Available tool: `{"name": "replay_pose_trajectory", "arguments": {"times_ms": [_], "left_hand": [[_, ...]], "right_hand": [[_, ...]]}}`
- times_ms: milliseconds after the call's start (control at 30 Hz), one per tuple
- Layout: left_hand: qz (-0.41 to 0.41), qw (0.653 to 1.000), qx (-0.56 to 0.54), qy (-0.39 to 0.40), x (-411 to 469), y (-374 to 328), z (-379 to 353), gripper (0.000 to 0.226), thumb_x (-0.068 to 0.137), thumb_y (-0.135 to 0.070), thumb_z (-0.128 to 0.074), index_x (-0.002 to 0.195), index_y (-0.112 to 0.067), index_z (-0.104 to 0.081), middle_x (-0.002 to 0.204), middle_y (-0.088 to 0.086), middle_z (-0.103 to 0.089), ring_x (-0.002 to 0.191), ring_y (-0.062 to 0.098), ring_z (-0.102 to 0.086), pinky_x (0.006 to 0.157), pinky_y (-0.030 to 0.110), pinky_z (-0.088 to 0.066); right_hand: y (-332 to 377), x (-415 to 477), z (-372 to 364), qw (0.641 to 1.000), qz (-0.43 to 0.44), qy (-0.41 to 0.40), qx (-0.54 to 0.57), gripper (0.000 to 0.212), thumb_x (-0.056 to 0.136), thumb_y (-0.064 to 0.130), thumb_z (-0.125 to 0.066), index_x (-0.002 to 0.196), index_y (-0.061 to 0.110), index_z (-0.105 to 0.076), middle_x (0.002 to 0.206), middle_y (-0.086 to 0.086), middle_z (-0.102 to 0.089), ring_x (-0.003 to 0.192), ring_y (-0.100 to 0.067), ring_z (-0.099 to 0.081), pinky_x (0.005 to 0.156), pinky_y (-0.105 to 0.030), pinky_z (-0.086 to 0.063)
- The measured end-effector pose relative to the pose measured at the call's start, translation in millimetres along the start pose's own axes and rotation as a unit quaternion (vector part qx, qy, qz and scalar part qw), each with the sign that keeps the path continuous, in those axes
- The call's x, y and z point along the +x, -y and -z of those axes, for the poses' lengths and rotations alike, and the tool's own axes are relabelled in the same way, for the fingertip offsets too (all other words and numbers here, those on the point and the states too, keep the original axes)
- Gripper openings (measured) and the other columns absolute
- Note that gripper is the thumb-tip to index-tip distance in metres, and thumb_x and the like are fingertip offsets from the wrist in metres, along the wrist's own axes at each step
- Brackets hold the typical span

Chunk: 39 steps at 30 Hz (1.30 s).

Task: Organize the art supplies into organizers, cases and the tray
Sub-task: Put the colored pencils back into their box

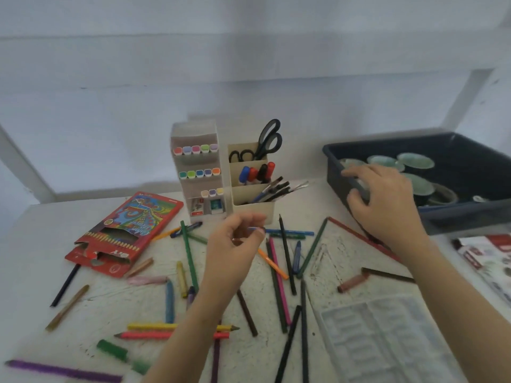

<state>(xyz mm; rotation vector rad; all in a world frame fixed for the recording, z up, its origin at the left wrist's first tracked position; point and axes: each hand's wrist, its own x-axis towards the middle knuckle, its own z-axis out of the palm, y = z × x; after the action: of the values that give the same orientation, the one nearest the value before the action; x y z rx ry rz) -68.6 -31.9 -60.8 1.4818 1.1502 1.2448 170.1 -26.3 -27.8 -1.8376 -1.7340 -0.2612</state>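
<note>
I get a single wide-angle view from the person's head, facing forward and down over the table [41, 244] towards the wall [249, 92] behind it. It sits close in. Both forearms come up from the bottom edge, the left hand [235, 239] near the middle and the right hand [384, 200] at the dark tray [456, 219] on the right. The frame's edges bow and blur.

Pencils [287, 261]: loose, criss-crossed, front-ctr, w/ crayons [170, 301].
Pencil box [124, 230]: red, flat, flap open, left.
Organizers [253, 210]: 2, cream, upright, back-ctr; hold markers [195, 149], scissors [269, 139], brushes [276, 187].
Tray [470, 217]: dark, right; paint pots [416, 161] inside.
</note>
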Motion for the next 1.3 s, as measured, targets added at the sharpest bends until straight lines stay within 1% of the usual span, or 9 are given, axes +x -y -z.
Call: {"name": "replay_pose_trajectory", "arguments": {"times_ms": [267,333,433,667,767,867,1033,1200,1300], "left_hand": [[-0.105,0.977,0.122,0.139,39,-22,-133,0.023,0.088,-0.011,-0.060,0.096,-0.032,-0.065,0.089,-0.021,-0.062,0.082,-0.006,-0.054,0.066,0.003,-0.038],[-0.136,0.963,0.168,0.160,49,-24,-167,0.021,0.089,-0.013,-0.059,0.103,-0.025,-0.068,0.094,-0.016,-0.065,0.086,-0.007,-0.053,0.075,0.002,-0.039],[-0.169,0.940,0.235,0.183,63,-32,-204,0.019,0.088,-0.015,-0.061,0.103,-0.021,-0.071,0.101,-0.008,-0.069,0.089,0.000,-0.056,0.083,0.018,-0.047],[-0.109,0.824,0.460,0.312,93,-52,-249,0.018,0.085,-0.018,-0.065,0.101,-0.020,-0.073,0.099,0.000,-0.070,0.089,0.017,-0.062,0.083,0.032,-0.052],[-0.126,0.869,0.402,0.261,92,-53,-250,0.020,0.089,-0.015,-0.058,0.103,-0.019,-0.073,0.103,-0.001,-0.070,0.093,0.015,-0.061,0.085,0.030,-0.049],[-0.144,0.917,0.317,0.193,90,-66,-241,0.024,0.093,-0.013,-0.053,0.109,-0.019,-0.070,0.110,-0.003,-0.068,0.094,0.007,-0.056,0.088,0.023,-0.041],[-0.191,0.943,0.246,0.115,80,-109,-184,0.023,0.093,-0.012,-0.055,0.110,-0.015,-0.069,0.097,-0.010,-0.064,0.085,0.001,-0.053,0.078,0.005,-0.037],[-0.190,0.966,0.168,0.053,61,-119,-86,0.028,0.089,0.000,-0.058,0.094,-0.027,-0.066,0.084,-0.014,-0.065,0.073,-0.011,-0.058,0.075,0.010,-0.048],[-0.152,0.965,0.213,-0.001,40,-105,-20,0.039,0.088,0.001,-0.058,0.080,-0.036,-0.063,0.082,-0.020,-0.063,0.073,-0.010,-0.058,0.076,0.012,-0.047]], "right_hand": [[-126,3,53,0.959,-0.130,0.209,-0.138,0.028,0.092,0.018,-0.051,0.114,0.031,-0.062,0.128,0.000,-0.056,0.116,-0.022,-0.047,0.102,-0.043,-0.030],[-149,5,59,0.952,-0.140,0.236,-0.131,0.024,0.094,0.019,-0.048,0.106,0.035,-0.062,0.121,0.002,-0.059,0.105,-0.017,-0.052,0.102,-0.044,-0.031],[-174,10,64,0.955,-0.131,0.247,-0.101,0.020,0.095,0.023,-0.048,0.094,0.039,-0.059,0.103,0.006,-0.062,0.075,-0.005,-0.049,0.097,-0.045,-0.042],[-201,18,66,0.957,-0.135,0.256,0.001,0.017,0.092,0.019,-0.056,0.099,0.028,-0.068,0.103,0.005,-0.062,0.092,-0.014,-0.056,0.084,-0.030,-0.045],[-204,18,66,0.965,-0.118,0.236,0.000,0.021,0.090,0.017,-0.056,0.107,0.026,-0.065,0.109,0.001,-0.064,0.092,-0.013,-0.054,0.084,-0.030,-0.043],[-203,18,72,0.987,-0.080,0.139,-0.011,0.030,0.086,0.013,-0.060,0.115,0.019,-0.063,0.109,-0.004,-0.065,0.092,-0.015,-0.052,0.092,-0.039,-0.043],[-176,32,93,0.998,0.007,-0.012,-0.056,0.023,0.081,0.021,-0.057,0.100,0.015,-0.067,0.099,-0.007,-0.067,0.094,-0.026,-0.057,0.092,-0.051,-0.043],[-104,29,89,0.989,0.062,0.033,0.130,0.010,0.086,0.017,-0.056,0.094,0.022,-0.059,0.084,0.013,-0.058,0.079,0.006,-0.051,0.072,-0.008,-0.035],[-51,18,71,0.973,0.114,0.094,0.179,0.013,0.084,0.014,-0.059,0.092,0.024,-0.057,0.083,0.017,-0.058,0.078,0.007,-0.052,0.070,-0.004,-0.037]]}}
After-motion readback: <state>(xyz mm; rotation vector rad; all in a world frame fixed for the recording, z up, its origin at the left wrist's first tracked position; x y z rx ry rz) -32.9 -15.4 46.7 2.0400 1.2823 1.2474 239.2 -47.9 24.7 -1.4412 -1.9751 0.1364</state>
